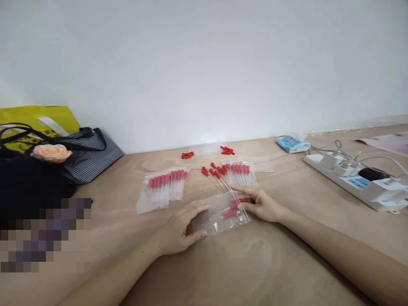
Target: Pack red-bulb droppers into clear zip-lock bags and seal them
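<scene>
A clear plastic bag point(219, 214) lies in front of me, holding a few glass droppers with red rubber bulbs point(230, 213) toward its right end. My left hand point(180, 229) rests at the bag's left end, its thumb and fingers spread apart and touching the film. At the right end, my right hand point(261, 205) pinches the bag's edge beside the bulbs; its fingertips are partly hidden. Just beyond the bag is a loose pile of red-bulbed droppers point(216, 172). Filled bags of droppers lie to the left point(156, 193) and to the right point(244, 172) of that pile.
Loose red bulbs point(187, 155) and more red bulbs point(227, 150) lie near the wall, with thin glass tubes between them. A tissue pack point(292, 144) and a power strip point(353, 180) with plugs and cables are at right. Bags, including a striped one point(92, 155), stand at left.
</scene>
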The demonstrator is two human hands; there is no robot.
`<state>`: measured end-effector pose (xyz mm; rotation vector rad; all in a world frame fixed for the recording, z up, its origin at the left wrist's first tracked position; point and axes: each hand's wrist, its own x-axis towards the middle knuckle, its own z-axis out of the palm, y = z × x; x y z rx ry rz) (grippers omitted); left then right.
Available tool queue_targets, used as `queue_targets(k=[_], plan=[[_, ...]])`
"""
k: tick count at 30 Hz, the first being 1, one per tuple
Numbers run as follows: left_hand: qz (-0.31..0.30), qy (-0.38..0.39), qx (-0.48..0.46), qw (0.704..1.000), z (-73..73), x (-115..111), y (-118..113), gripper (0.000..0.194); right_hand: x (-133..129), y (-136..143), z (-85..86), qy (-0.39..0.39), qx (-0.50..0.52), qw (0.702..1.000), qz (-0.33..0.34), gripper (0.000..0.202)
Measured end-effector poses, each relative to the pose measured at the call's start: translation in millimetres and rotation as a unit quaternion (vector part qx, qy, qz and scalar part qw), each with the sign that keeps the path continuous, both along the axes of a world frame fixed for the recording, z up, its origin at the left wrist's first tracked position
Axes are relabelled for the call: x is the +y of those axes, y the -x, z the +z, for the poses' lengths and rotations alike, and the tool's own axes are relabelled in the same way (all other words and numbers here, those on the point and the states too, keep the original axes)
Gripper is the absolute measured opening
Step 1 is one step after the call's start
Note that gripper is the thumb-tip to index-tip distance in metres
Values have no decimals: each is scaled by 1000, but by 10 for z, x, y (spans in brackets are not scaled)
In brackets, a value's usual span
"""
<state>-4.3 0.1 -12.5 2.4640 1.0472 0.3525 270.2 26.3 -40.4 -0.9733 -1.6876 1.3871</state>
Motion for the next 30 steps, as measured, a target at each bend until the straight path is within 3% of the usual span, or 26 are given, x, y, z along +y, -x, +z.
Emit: queue_targets(k=[4,10,15,18,21,24,30], plan=[[6,7,0,1000,-13,1,8,50,-10,29,31,9,-17,998,53,60],[-5,1,-5,1000,-14,14,-7,47,9,93,-18,-15,-51,998,-43,62],[-41,-17,-35,998,-12,29,-22,39,102,1,71,-31,-113,993,14,43],[-42,-14,-42,998,-13,35,-21,38,276,-50,143,-84,-163,981,-67,23],[-44,-11,-51,998,-17,39,-17,39,505,22,212,-143,-254,941,-171,9],[-44,-9,-59,997,-25,39,-12,39,746,203,280,-154,-343,898,-229,10],[-40,-5,-59,997,-30,39,-4,38,1113,498,358,-81,-424,858,-279,24]])
